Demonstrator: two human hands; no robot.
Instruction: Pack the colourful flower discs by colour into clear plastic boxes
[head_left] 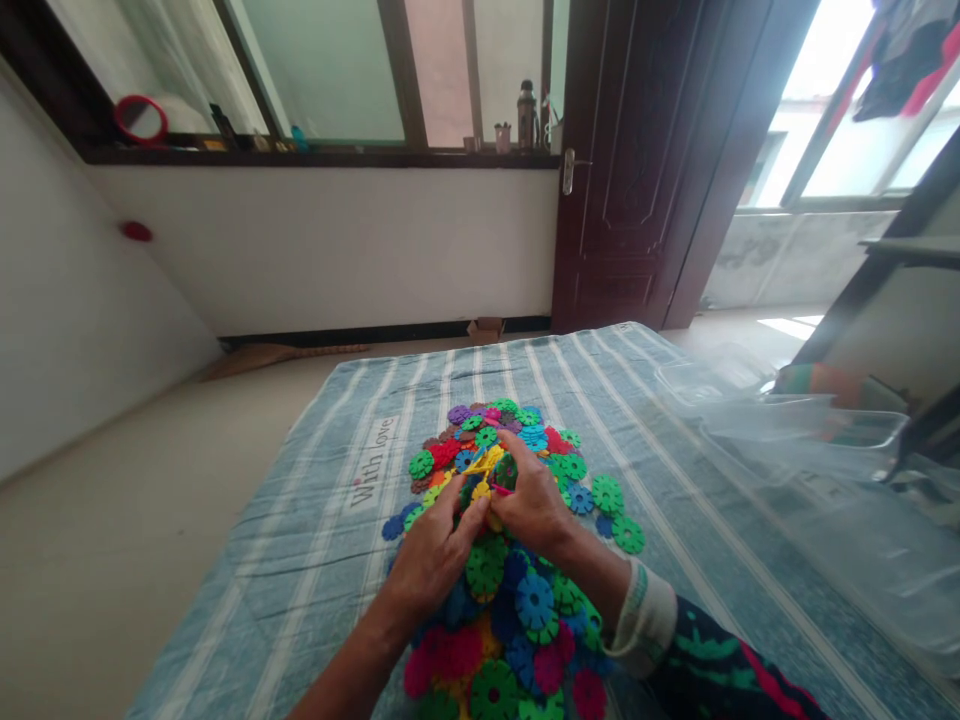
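Note:
Both hands meet over a heap of colourful notched plastic discs on the bed. My left hand is closed with thumb and fingers on a cluster of joined yellow discs. On the right side of that cluster, my right hand is closed too, its index finger stretched along the top. A dark green disc and a bit of pink show at the right hand's fingers. Which single piece each hand pinches is partly hidden by the fingers.
Loose green discs lie right of the heap on the striped cloth. Clear plastic boxes stand at the right edge of the bed. Beyond are a dark door and a window sill holding a flask and a mirror.

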